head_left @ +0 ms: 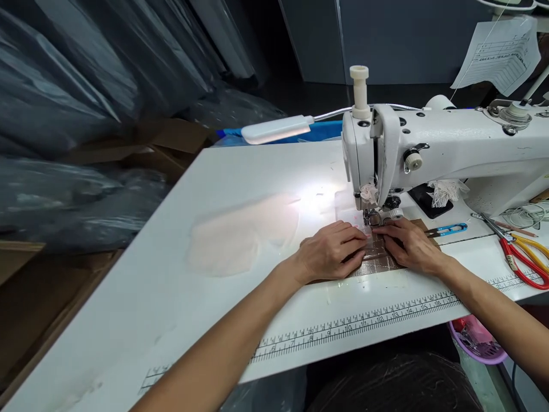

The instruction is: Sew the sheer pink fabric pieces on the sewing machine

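Under the needle and presser foot (pixel 372 217) of a white sewing machine (pixel 446 140) lies a thin pale cloth (pixel 348 209). My left hand (pixel 334 250) rests on the work just left of the foot, its fingers bent and close together at the cloth. To the right of the foot, my right hand (pixel 409 245) has its fingertips pinched at the work, close to the needle. Beneath and between both hands is a shiny brown covering (pixel 377 262) on the table. The cloth's edges at the fingertips are partly hidden.
Blue thread snips (pixel 448 230) lie right of my right hand, with red-handled scissors (pixel 521 260) and yellow-handled ones farther right. A lamp (pixel 277 130) lights the white table (pixel 171 274). A printed ruler (pixel 364 321) runs along its front edge. Cardboard boxes (pixel 38 309) stand left.
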Demonstrator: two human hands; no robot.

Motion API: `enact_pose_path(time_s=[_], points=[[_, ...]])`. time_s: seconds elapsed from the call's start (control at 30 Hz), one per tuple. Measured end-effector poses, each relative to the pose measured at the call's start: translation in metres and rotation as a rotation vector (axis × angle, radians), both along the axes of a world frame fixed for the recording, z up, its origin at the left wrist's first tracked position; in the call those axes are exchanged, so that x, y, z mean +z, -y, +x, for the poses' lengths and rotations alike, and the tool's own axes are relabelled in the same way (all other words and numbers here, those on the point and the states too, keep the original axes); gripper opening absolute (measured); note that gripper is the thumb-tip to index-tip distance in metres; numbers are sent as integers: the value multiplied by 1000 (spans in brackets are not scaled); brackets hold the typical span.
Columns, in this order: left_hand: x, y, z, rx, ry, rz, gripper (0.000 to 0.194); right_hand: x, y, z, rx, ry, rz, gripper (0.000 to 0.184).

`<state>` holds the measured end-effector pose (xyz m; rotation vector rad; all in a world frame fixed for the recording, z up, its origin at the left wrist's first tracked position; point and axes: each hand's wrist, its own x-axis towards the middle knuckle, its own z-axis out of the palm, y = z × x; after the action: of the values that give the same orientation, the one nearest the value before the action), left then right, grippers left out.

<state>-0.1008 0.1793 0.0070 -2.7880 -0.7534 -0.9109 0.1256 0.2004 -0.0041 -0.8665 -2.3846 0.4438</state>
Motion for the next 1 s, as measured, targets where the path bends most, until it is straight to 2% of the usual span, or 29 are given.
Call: enact_pose_path(time_s=[0.17,0.6,1.0], points=[[3,-1,-4,-11,-14,-22,18,0,1,2,22,105,52,37],[7,0,-3,10,-20,-100,21,-1,0,3,67,141,86,38],[8,2,-5,141,-87,-197,23,8,4,-7,-13,271,91,38]])
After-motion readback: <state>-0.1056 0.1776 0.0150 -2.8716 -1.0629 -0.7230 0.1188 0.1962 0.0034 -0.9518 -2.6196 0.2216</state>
